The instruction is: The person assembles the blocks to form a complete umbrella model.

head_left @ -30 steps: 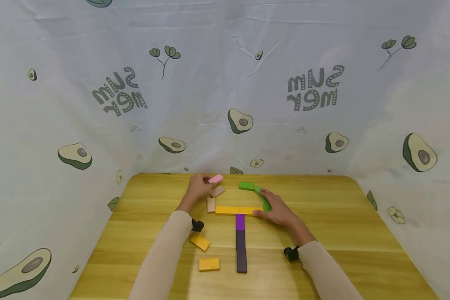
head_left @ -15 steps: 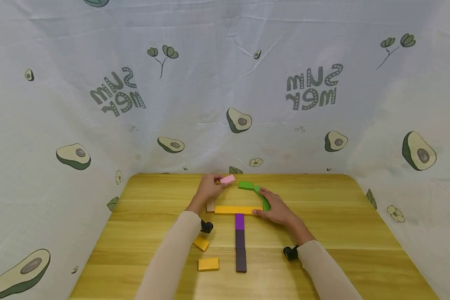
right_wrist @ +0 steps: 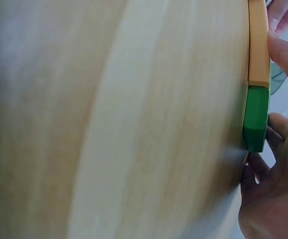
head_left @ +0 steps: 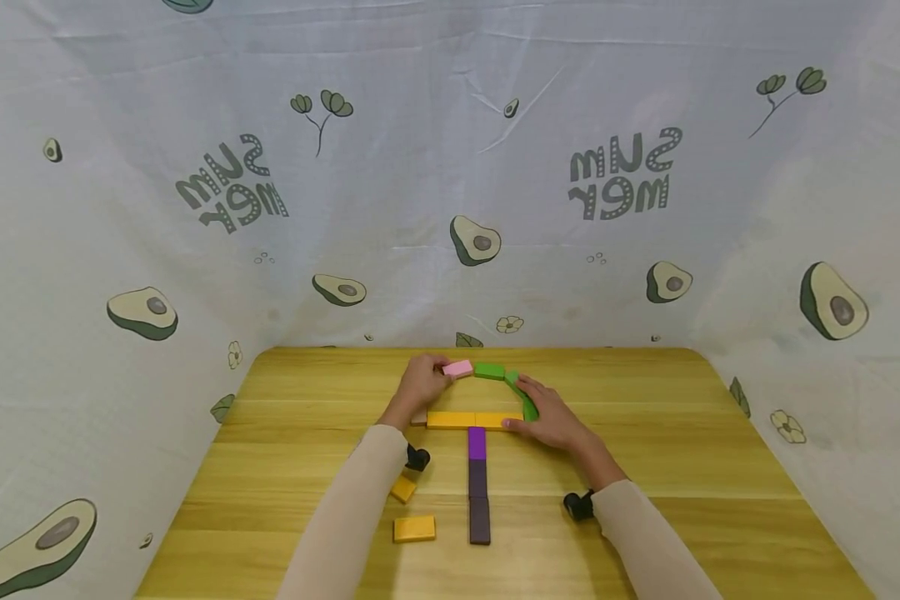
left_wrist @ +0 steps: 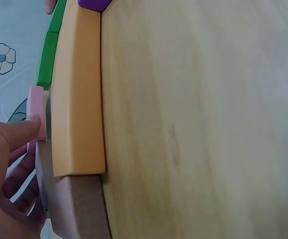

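Between thumb and fingers, my left hand (head_left: 423, 383) pinches a pink block (head_left: 458, 369) at the far side of the table. The pink block's right end lies close to a green block (head_left: 489, 371). More green blocks (head_left: 531, 408) curve down from there, partly under my right hand (head_left: 558, 417). That hand's spread fingers rest on the green curve, and its thumb touches a row of two yellow-orange blocks (head_left: 452, 420). A brownish block (left_wrist: 81, 209) sits at the row's left end, mostly hidden by the left hand in the head view. A purple block (head_left: 477, 443) meets the row's middle from below.
Two dark purple blocks (head_left: 480, 521) continue the line below the purple one. Two loose yellow blocks lie left of it: one yellow block (head_left: 414, 528) nearer, the other partly behind the left forearm. A printed curtain (head_left: 390, 208) closes off the wooden table's back and sides.
My left hand has carried the pink block rightward and down, beside the green block. It now covers the brownish blocks on the left. My right hand has stayed in place.
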`<state>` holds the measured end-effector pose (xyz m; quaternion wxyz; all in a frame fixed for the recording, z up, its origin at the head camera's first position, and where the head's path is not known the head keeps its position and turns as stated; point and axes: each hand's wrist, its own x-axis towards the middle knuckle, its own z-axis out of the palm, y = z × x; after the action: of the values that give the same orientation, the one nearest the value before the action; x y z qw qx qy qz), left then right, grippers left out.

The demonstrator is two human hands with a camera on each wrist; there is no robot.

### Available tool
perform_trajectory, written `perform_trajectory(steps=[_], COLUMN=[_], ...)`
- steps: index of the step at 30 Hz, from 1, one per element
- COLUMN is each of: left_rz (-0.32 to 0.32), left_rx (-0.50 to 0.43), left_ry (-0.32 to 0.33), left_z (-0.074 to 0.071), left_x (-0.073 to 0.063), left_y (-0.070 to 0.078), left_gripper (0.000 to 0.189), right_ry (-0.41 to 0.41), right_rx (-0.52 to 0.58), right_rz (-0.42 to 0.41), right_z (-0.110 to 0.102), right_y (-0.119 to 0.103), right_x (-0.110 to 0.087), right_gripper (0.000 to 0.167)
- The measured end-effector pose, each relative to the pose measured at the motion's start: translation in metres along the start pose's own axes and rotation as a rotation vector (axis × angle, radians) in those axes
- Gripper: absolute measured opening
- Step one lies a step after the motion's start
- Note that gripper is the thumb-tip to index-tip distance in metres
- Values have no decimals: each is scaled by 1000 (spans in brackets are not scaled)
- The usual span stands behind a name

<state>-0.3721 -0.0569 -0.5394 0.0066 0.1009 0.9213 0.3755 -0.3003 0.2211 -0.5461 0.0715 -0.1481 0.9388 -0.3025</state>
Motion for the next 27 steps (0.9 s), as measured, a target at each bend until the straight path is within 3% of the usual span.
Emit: perform_trajectory(steps=[14, 27], left_rz=[-33, -2], left_rx=[65, 105], left_ry=[-12, -6], left_z=[4, 6], left_x=[-2, -1], left_y=[1, -2], left_gripper=[30, 32], right_ry=[-7, 5], right_rx=[-17, -31], right_rz=[-7, -22], right_z=[0, -1], right_y=[-1, -2], right_x=[2, 1], right_gripper=[97, 95])
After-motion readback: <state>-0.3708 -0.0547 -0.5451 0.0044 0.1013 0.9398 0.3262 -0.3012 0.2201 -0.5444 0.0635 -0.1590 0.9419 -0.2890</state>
